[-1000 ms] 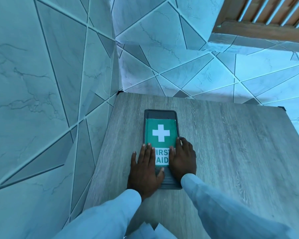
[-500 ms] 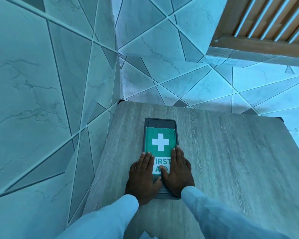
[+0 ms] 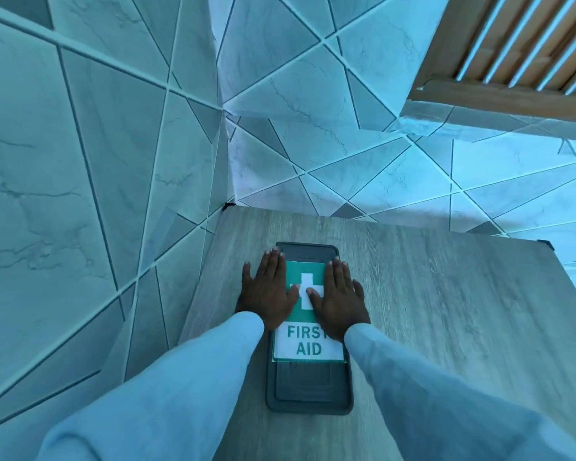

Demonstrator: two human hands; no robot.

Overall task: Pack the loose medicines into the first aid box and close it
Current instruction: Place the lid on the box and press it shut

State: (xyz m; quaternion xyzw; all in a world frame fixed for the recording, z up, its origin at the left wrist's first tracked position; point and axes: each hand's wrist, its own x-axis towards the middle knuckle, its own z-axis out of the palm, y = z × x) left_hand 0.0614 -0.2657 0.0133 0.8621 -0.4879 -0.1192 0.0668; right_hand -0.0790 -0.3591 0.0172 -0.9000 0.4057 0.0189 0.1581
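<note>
The first aid box (image 3: 308, 384) is a flat dark grey case with a green and white label that reads FIRST AID. It lies shut on the wooden table (image 3: 429, 311), its long side pointing away from me. My left hand (image 3: 268, 289) lies flat on the lid's far left part, fingers straight. My right hand (image 3: 338, 296) lies flat on the far right part, thumb on the white cross. No loose medicines show anywhere.
The table stands in a corner of tiled walls (image 3: 97, 161), its left edge close to the wall. A wooden slatted frame (image 3: 512, 61) sits at the top right. My pale sleeves cover the table's near part.
Both hands slid from the near end of the lid to its far end, uncovering the FIRST AID text. The camera tilted, so the box sits lower in view.
</note>
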